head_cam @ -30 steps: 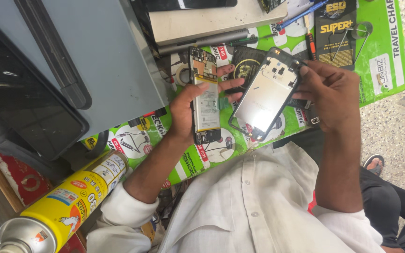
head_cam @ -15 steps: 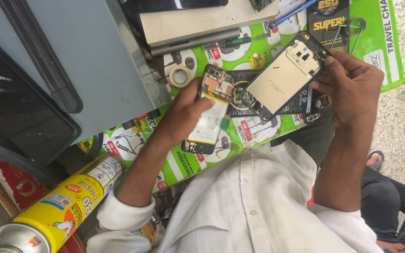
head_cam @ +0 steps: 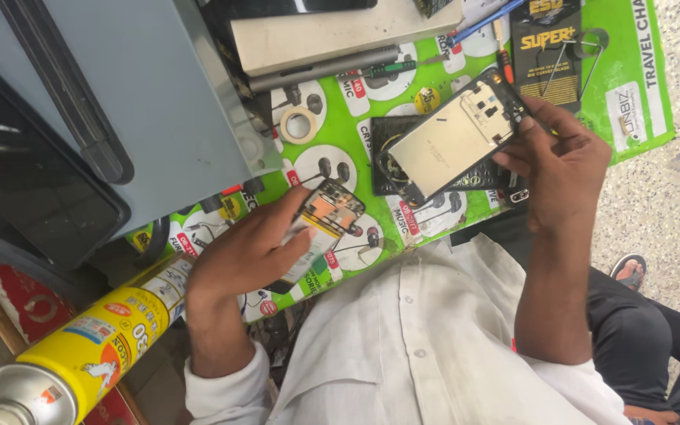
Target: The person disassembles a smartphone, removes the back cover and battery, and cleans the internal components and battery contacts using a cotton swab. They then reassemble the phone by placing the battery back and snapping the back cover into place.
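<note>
Left hand [head_cam: 249,252] closed on the phone body [head_cam: 318,228], inner side up: board and pale battery exposed, one end resting low over the green printed mat [head_cam: 340,169]. Right hand [head_cam: 564,169] holds the phone frame panel [head_cam: 454,138] by its far corner, grip pinched on the edge, gold-toned inner face up and raised above the mat.

Progress, as I judge it: the two halves are already apart, one in each hand. Nothing shows them rejoined, and no tool is in either grip; the blue-handled tool [head_cam: 485,22] and red-handled screwdriver [head_cam: 505,59] lie untouched near the top of the surface.

Room: tight on my left. The grey case [head_cam: 143,102] edge sits just beside the phone body, the tape roll [head_cam: 302,124] near it, and the yellow spray can [head_cam: 80,354] lies below my left wrist. A black back cover [head_cam: 391,130] lies under the raised panel. On the right, the mat ends at its edge with speckled floor [head_cam: 670,189] beyond; free space lies mainly between my hands.
</note>
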